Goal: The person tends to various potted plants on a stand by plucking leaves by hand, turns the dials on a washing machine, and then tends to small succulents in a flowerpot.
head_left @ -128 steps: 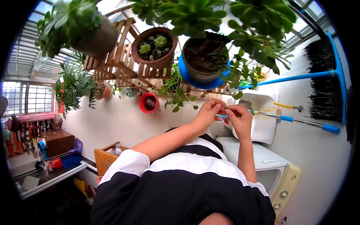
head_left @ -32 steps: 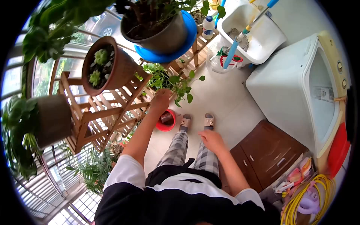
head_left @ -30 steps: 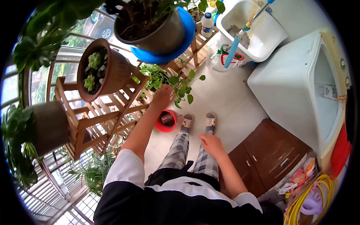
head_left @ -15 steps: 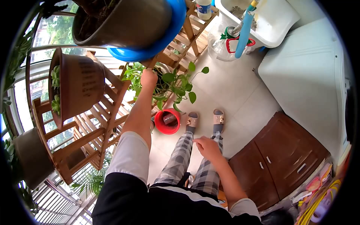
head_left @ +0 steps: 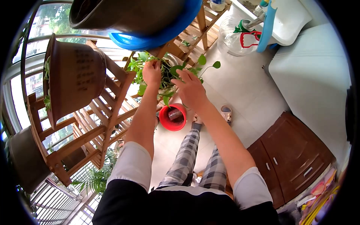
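Observation:
Both hands are at a leafy green plant point(head_left: 167, 77) on the lower part of the wooden rack. My left hand point(head_left: 152, 73) is at the plant's left side, fingers closed together among the stems; what they pinch is too small to make out. On the plant's right side is my right hand point(head_left: 190, 88), its fingers apart and reaching over the leaves, with nothing seen in it. Just below the plant stands a red bucket point(head_left: 165, 118) with a brown object point(head_left: 174, 114) inside.
A large dark pot point(head_left: 123, 17) on a blue saucer point(head_left: 131, 42) and a brown pot point(head_left: 77, 77) stand on the wooden rack point(head_left: 108, 123). At right are a clear container point(head_left: 229, 41), a white basin point(head_left: 290, 22), a white appliance point(head_left: 313, 71) and a brown cabinet point(head_left: 292, 157).
My right hand has moved from over my legs up to the plant. My left hand stays at the plant's left side. The view has shifted closer to the plant.

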A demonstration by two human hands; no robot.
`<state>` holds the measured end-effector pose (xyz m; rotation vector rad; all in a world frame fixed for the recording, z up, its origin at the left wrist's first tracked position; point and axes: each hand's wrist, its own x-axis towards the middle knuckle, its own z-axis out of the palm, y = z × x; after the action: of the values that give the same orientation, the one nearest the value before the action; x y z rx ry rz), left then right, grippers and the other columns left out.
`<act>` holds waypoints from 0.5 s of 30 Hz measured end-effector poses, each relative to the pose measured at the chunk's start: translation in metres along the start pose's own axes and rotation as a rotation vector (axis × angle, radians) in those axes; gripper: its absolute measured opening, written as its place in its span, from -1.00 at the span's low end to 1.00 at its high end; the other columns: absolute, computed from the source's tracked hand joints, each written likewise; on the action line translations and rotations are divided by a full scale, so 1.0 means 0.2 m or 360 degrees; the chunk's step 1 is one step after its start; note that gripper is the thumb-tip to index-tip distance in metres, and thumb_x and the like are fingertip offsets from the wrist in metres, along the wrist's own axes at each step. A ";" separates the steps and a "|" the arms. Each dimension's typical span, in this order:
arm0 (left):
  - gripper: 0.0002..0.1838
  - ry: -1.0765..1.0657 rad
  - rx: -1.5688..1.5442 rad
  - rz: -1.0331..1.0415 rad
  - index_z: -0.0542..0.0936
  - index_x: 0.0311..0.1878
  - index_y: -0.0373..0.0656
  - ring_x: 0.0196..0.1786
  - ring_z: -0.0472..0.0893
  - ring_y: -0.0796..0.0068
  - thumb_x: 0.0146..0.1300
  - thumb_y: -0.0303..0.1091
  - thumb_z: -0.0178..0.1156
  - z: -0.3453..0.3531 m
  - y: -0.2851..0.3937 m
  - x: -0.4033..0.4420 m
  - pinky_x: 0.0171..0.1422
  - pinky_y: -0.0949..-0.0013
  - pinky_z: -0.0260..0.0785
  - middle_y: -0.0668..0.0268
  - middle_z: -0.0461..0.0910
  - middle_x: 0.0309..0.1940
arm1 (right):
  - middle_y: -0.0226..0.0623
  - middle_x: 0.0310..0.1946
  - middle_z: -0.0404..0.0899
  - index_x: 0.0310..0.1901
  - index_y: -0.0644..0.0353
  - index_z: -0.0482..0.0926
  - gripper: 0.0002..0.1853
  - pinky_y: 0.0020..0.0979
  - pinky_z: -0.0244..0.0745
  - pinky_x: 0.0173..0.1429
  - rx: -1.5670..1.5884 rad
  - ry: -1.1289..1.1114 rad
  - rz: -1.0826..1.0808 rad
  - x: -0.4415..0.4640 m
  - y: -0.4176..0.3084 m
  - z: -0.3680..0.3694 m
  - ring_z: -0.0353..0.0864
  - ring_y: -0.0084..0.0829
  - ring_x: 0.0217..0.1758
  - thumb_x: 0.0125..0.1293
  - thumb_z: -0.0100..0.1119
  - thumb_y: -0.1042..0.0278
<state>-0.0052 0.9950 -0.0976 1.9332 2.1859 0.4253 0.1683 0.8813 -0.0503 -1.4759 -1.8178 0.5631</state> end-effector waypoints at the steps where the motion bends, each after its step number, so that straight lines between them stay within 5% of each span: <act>1: -0.83 0.0040 -0.0363 -0.0091 0.68 -0.26 -0.15 -0.40 0.64 0.41 0.23 -0.27 0.24 -0.02 0.00 -0.02 -0.28 0.34 0.44 0.27 0.65 -0.45 | -0.17 0.21 0.42 0.00 0.11 0.61 -0.59 -0.20 0.30 0.34 -0.0038 -0.0081 0.0032 0.02 0.00 0.02 0.33 -0.15 0.32 0.05 0.12 0.51; 3: -0.88 0.0187 -0.0912 -0.0110 0.66 -0.17 -0.24 -0.54 0.54 0.66 0.24 -0.48 0.25 -0.06 -0.01 -0.03 -0.41 0.56 0.36 0.39 0.57 -0.57 | -0.16 0.27 0.36 0.02 0.08 0.61 -0.58 -0.18 0.22 0.40 -0.0067 -0.0204 0.0081 0.05 0.00 0.06 0.24 -0.14 0.40 0.06 0.10 0.50; 8: -0.66 0.0314 -0.0982 -0.0137 0.55 0.09 -0.21 -0.53 0.56 0.64 0.24 -0.46 0.24 -0.15 -0.04 0.01 -0.40 0.54 0.37 0.36 0.59 -0.55 | -0.16 0.34 0.27 0.05 0.03 0.60 -0.55 -0.16 0.22 0.40 -0.0185 -0.0325 0.0107 0.07 0.05 0.16 0.22 -0.12 0.42 0.05 0.14 0.47; 12: -0.62 -0.0172 -0.0409 -0.0150 0.57 0.04 -0.26 -0.52 0.62 0.57 0.16 -0.33 0.27 -0.08 -0.09 0.16 -0.38 0.46 0.42 0.28 0.64 -0.52 | -0.15 0.37 0.21 0.06 0.00 0.59 -0.52 -0.14 0.25 0.38 -0.0168 -0.0388 0.0162 0.10 0.09 0.22 0.21 -0.11 0.43 0.01 0.20 0.44; 14: -0.44 -0.0691 -0.0257 -0.0340 0.53 0.18 -0.20 -0.29 0.69 0.38 0.09 -0.22 0.29 -0.08 -0.08 0.23 -0.09 0.30 0.49 0.26 0.70 -0.38 | -0.14 0.37 0.21 0.05 0.00 0.60 -0.52 -0.13 0.25 0.37 -0.0145 -0.0403 0.0178 0.10 0.09 0.23 0.21 -0.11 0.42 0.00 0.21 0.44; 15: -0.47 -0.0666 -0.0188 -0.0316 0.56 0.16 -0.11 -0.20 0.69 0.32 0.07 -0.20 0.29 -0.08 -0.06 0.25 -0.03 0.25 0.48 0.25 0.71 -0.31 | -0.13 0.37 0.22 0.05 0.01 0.60 -0.52 -0.13 0.26 0.37 -0.0123 -0.0417 0.0193 0.10 0.09 0.24 0.22 -0.11 0.42 -0.01 0.23 0.44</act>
<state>-0.0271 1.0413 -0.0850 1.5551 1.9994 0.1005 0.1423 0.9097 -0.0888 -1.6354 -1.9766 0.7853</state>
